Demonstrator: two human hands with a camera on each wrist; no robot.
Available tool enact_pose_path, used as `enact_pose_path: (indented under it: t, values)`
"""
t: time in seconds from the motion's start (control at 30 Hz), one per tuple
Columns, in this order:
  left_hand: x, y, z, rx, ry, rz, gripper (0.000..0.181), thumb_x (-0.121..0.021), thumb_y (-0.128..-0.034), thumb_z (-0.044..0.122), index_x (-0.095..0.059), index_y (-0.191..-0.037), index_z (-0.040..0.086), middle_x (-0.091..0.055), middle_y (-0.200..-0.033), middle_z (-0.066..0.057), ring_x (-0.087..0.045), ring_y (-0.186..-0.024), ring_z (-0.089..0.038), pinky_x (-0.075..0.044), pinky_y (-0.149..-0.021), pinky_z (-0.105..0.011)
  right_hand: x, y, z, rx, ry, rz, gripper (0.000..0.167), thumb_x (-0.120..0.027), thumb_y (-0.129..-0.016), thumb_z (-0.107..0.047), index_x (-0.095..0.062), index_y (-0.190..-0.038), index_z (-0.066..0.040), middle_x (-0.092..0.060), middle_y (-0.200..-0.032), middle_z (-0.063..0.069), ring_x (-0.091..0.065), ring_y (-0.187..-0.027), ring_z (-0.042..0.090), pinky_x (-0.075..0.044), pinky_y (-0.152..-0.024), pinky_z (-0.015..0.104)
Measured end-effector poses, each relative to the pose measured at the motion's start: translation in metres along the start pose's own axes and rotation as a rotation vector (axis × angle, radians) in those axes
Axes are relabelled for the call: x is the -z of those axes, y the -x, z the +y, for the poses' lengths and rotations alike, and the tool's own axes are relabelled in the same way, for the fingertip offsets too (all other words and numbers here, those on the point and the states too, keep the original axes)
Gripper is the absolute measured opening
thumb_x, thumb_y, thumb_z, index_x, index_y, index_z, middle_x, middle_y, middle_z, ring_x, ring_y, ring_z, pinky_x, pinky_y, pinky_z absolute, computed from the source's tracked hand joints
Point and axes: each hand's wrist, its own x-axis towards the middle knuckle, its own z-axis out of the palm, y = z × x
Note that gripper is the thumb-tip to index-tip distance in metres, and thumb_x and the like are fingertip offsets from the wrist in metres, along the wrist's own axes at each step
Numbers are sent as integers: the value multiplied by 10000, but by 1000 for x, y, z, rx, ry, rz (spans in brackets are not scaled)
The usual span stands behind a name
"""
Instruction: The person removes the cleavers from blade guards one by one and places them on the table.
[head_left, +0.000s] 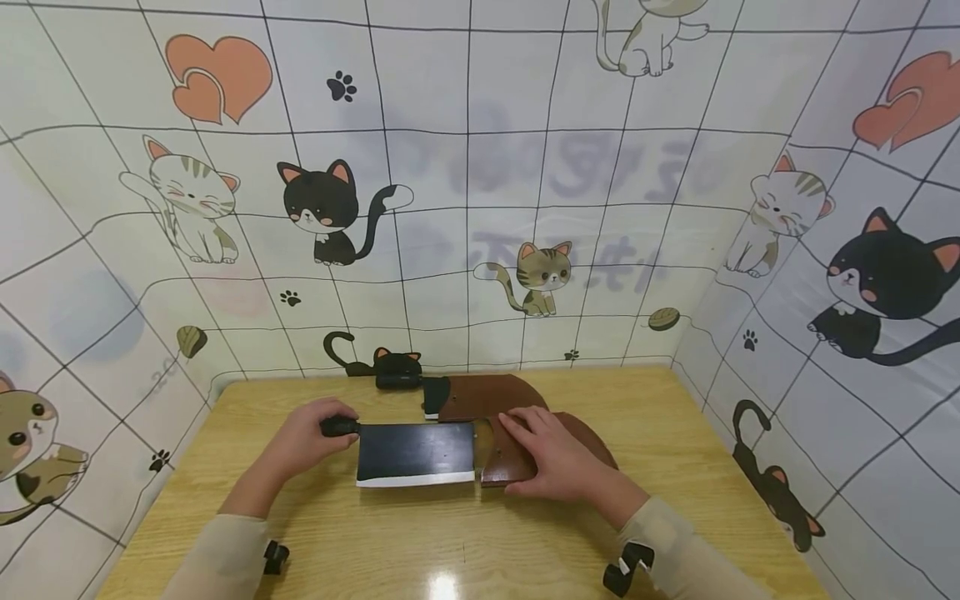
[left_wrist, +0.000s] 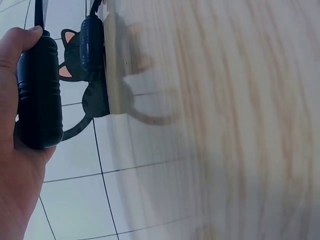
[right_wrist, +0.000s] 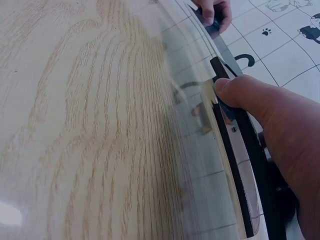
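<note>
My left hand (head_left: 307,437) grips the black handle (left_wrist: 40,95) of a cleaver. The cleaver's dark rectangular blade (head_left: 416,454) points right, its bright cutting edge toward me. Beside the blade's far end, my right hand (head_left: 562,454) holds a brown sheath (head_left: 504,462), fingers over its upper side and thumb (right_wrist: 227,90) at its near edge. The sheath's open end faces the blade; whether they touch I cannot tell. Just behind lies a second cleaver, its blade mostly inside another brown sheath (head_left: 483,396) and its black handle (head_left: 398,381) pointing left.
A light wood-grain table (head_left: 360,542) with a glossy surface lies under everything. White walls (head_left: 450,167) with black grid lines and cartoon cats rise close behind the table and at both sides. Black wrist mounts (head_left: 276,557) sit on both sleeves.
</note>
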Motion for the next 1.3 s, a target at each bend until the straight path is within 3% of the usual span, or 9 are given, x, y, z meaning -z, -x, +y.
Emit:
enact_pose_path:
  t: [0.17, 0.37, 0.7, 1.3]
  values:
    - [3, 3, -5, 13, -16, 15, 312, -954, -890, 167, -823, -1170, 124, -766, -1163, 31, -719, -1051, -228, -602, -911, -496, 1, 3, 2, 2, -10, 12, 1137, -915, -841, -630, -409, -1718, -113, -423, -1655, 82, -397, -1509, 302, -429, -1181, 579]
    - [7, 8, -8, 30, -18, 18, 310, -948, -898, 164, -825, -1180, 126, -769, -1188, 7, -725, -1081, -263, -604, -908, -501, 2, 5, 5, -41, -39, -27, 1152, -923, -835, -625, -390, -1731, -135, -408, -1676, 70, -389, -1524, 286, -426, -1190, 574]
    - [14, 13, -12, 52, 1, 4, 284, -952, -899, 162, -823, -1152, 140, -761, -1119, 62, -710, -1014, -202, -604, -876, -431, 7, 9, 8, -47, -66, -51, 1151, -954, -824, -591, -410, -1718, -110, -428, -1674, 90, -418, -1523, 322, -427, -1181, 601]
    - [12, 16, -26, 100, 33, -34, 255, -956, -891, 178, -831, -1114, 170, -779, -1094, 35, -711, -1013, -207, -594, -875, -423, 8, 12, 12, -55, -92, -79, 1142, -969, -814, -579, -440, -1701, -94, -470, -1630, 124, -448, -1502, 355, -453, -1160, 611]
